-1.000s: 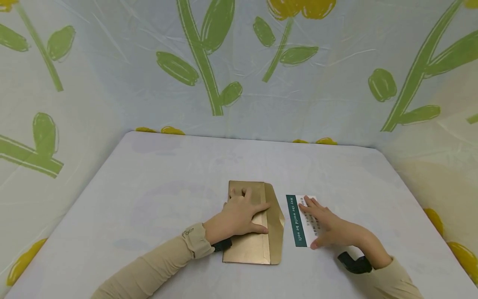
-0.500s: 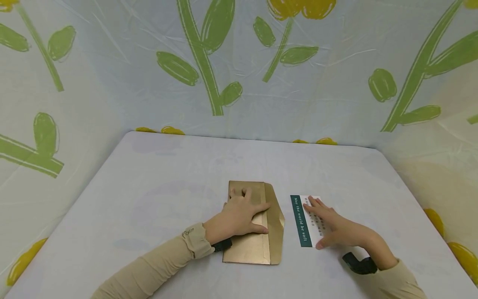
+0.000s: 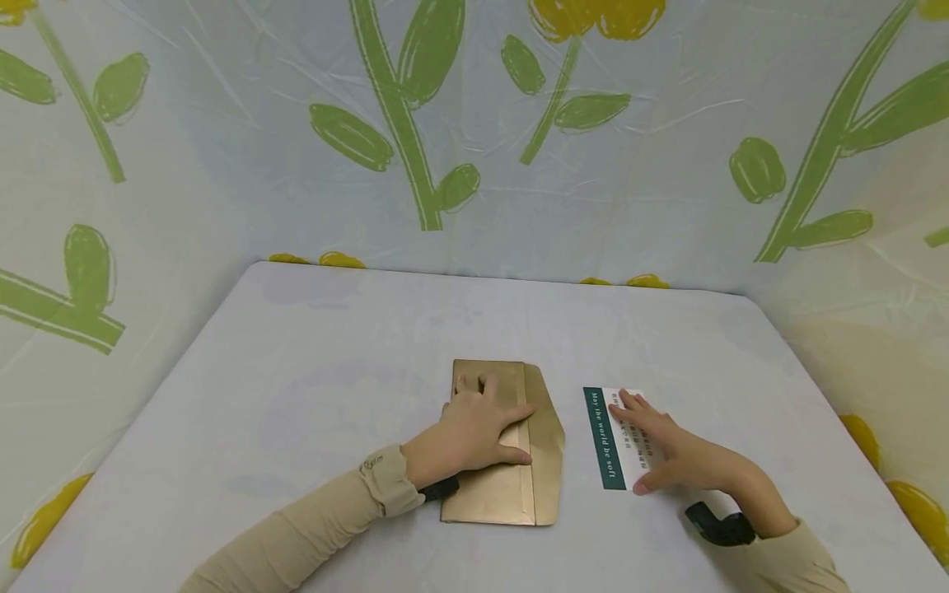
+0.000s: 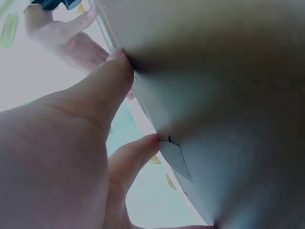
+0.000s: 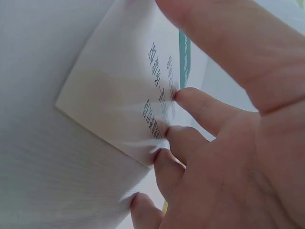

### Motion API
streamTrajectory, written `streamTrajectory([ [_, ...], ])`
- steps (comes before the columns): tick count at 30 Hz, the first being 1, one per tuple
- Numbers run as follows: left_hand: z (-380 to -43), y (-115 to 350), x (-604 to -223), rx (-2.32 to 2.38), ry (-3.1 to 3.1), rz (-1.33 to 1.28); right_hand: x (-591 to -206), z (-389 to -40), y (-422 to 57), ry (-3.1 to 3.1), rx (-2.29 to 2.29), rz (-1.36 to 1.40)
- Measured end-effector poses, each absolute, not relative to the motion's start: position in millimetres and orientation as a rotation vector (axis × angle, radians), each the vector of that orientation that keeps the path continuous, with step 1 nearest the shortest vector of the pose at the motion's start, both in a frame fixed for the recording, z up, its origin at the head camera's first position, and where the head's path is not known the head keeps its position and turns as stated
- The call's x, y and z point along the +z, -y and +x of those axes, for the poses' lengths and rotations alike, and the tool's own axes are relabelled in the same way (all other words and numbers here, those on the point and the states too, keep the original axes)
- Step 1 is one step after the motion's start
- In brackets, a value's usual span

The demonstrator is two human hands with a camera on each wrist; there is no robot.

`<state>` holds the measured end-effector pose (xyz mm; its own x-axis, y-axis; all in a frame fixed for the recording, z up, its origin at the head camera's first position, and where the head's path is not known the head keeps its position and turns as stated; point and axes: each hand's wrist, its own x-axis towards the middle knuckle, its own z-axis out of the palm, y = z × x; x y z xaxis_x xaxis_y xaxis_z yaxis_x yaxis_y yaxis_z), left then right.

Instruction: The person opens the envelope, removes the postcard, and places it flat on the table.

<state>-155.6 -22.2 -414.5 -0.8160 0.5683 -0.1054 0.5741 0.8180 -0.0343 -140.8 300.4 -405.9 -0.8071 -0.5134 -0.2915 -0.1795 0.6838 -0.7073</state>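
Left hand (image 3: 474, 428) presses flat on the gold paper envelope (image 3: 504, 486), flap open; right hand (image 3: 670, 453), fingers straight, rests on the white green-striped card (image 3: 611, 445) just right of it, not yet inserted.

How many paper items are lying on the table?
2. A gold envelope lies near the middle of the table, with the left hand resting on it. A white card with a green stripe lies to its right, under the right hand. Nothing else shows.
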Motion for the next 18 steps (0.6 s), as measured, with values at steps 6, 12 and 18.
streamTrajectory([
  [6,-147.5,15.0,-409.2,-0.08,-2.896,0.766,-405.3,-141.6,-299.4,-2.426,-0.926,-0.518],
  [12,-143.5,2.6,-406.7,-0.074,-2.884,0.73,-404.9,-141.1,-301.6,-2.429,-0.927,-0.497],
  [18,-140.5,-12.6,-406.8,-0.189,-2.883,0.72,-405.8,-139.7,-308.7,-2.439,-0.931,-0.475],
])
